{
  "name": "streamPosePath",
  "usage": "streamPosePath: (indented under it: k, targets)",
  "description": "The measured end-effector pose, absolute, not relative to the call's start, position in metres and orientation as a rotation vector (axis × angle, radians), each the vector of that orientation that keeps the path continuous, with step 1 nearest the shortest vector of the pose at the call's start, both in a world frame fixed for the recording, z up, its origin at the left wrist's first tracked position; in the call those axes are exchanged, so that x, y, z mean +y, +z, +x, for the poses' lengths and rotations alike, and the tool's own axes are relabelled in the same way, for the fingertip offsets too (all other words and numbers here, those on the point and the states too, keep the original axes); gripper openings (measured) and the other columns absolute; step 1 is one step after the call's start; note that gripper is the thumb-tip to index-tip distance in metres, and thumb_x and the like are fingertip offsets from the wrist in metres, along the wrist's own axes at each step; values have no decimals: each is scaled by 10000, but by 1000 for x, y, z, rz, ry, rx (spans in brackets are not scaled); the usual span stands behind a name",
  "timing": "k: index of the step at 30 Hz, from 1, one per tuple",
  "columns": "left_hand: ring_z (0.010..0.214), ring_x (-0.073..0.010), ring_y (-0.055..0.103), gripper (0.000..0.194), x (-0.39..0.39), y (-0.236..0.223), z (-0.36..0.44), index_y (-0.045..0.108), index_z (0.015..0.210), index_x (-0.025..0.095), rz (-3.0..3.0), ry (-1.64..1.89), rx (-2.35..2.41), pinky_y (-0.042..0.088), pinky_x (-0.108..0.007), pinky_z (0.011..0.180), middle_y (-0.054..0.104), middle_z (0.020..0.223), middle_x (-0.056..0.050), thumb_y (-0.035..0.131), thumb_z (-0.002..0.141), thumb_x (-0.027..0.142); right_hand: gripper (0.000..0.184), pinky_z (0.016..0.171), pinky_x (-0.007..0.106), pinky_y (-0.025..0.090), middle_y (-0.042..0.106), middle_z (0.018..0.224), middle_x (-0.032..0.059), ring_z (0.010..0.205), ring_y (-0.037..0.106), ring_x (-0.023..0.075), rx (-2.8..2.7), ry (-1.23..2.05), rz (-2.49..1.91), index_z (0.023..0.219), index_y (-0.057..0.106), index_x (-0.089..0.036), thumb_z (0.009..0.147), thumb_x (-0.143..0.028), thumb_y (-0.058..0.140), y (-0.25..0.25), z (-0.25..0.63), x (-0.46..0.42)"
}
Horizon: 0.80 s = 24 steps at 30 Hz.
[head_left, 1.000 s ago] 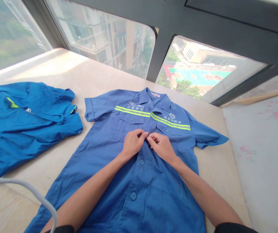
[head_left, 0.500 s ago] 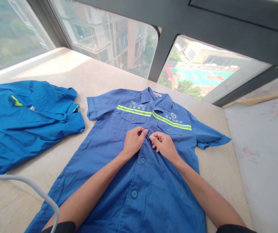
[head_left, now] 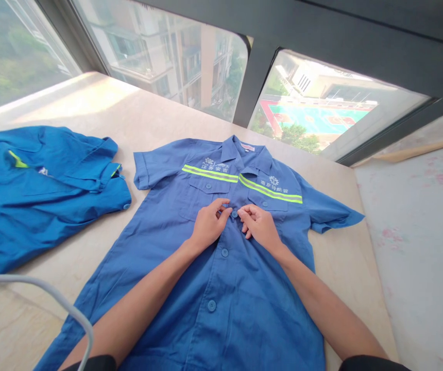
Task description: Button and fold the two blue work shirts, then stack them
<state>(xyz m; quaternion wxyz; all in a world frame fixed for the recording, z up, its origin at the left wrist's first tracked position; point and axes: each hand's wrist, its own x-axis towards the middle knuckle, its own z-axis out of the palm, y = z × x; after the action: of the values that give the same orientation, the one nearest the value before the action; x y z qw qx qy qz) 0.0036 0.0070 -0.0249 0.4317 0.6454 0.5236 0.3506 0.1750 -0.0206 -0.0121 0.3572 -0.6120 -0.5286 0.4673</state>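
Observation:
A blue short-sleeved work shirt [head_left: 260, 288] lies face up, with yellow-green reflective stripes and white printing across its chest. A round blue button [head_left: 234, 214] shows between my two hands at the front placket. My left hand [head_left: 209, 222] is just left of that button, its thumb and forefinger curled with a small gap between them. On the button's right side, my right hand [head_left: 259, 222] pinches at the placket cloth, the other fingers curled under. Lower on the placket are a second button [head_left: 225, 252] and a third button [head_left: 211, 306], lying flat.
Another blue garment [head_left: 44, 196] lies bunched at the left on the pale ledge [head_left: 148, 116]. A white cable [head_left: 51, 291] curves across the lower left. Dark window frames [head_left: 258, 72] border the far side, and a flower-patterned wall [head_left: 422, 247] stands at the right.
Both hands were pinching the placket close together. My left thumb and forefinger have parted slightly, and the button between the hands has come into view. The camera view has shifted a little.

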Motion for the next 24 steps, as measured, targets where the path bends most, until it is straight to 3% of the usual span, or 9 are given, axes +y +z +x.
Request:
streamPosePath:
  k: [4, 7, 10, 13, 20, 24]
  targets:
    - [640, -129, 629, 269, 5, -22, 4, 658, 1145, 212, 1670, 874, 1321, 452, -237, 643, 737, 846, -5, 581, 904, 305, 353, 388, 206, 472, 606, 614, -19, 440, 575, 114, -1410, 1065, -1584, 909, 624, -179, 904, -526, 559, -18, 175, -26]
    - [700, -144, 650, 258, 3, -22, 3, 660, 1128, 211, 1708, 903, 1328, 464, -243, 687, 731, 845, -14, 528, 940, 329, 332, 469, 251, 540, 680, 846, 60, 653, 674, 172, -1485, 841, -1579, 1011, 640, -180, 936, -482, 523, -24, 178, -31]
    - [778, -162, 670, 270, 2, -23, 0, 657, 1130, 206, 1768, 918, 1357, 484, -258, 748, 735, 890, -32, 475, 969, 322, 355, 825, 392, 606, 665, 1166, 142, 1030, 673, 252, -1735, 538, -1553, 1208, 624, -180, 969, -391, 468, -30, 187, -37]
    - [920, -190, 677, 282, 1, -24, -3, 644, 1170, 194, 1921, 878, 1375, 500, -293, 859, 734, 993, -65, 466, 969, 280, 448, 1124, 492, 423, 535, 1432, 162, 1337, 497, 290, -2048, 279, -1583, 1382, 552, -179, 993, -359, 420, -33, 201, -46]
    - [1367, -288, 472, 410, -6, -26, -10, 589, 1348, 198, 2506, 608, 1298, 406, -464, 1088, 551, 1445, -132, 442, 972, 271, 546, 1200, 517, 289, 382, 1576, 135, 1461, 348, 287, -2356, 79, -1738, 1494, 452, -161, 1034, -435, 343, -35, 225, -62]
    - [1472, -294, 342, 496, -9, -28, -16, 502, 1454, 230, 2591, 494, 1381, 253, -535, 1203, 429, 1553, -120, 398, 993, 378, 555, 1209, 508, 271, 356, 1592, 124, 1475, 327, 276, -2382, 59, -1752, 1514, 428, -177, 1034, -442, 342, -37, 226, -61]
